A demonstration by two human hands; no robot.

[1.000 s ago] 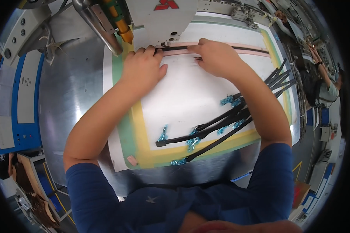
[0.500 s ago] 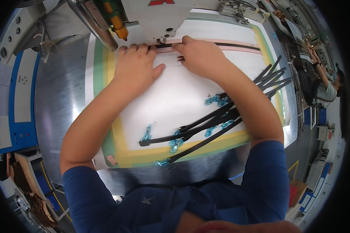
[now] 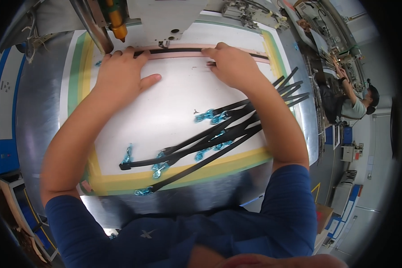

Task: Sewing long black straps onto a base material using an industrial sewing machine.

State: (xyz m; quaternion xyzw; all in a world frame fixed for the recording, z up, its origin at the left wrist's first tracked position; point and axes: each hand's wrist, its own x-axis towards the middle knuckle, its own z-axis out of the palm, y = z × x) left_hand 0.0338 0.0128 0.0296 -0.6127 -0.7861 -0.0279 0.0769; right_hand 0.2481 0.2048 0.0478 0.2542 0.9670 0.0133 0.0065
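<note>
One black strip (image 3: 176,51) between hands (image 3: 120,75) (image 3: 233,67), touching both.

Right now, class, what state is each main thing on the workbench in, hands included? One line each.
Left hand: palm down, fingers spread, fingertips at the dark strip
Right hand: fingers bent, fingertip on the strip
Dark strip: stretched lengthwise between pink edges
Loose straps: heaped, crossing
Blue pieces: crinkled, beside the straps
Yellow tape: flat
Yellow-tipped tool: pointing down
</note>
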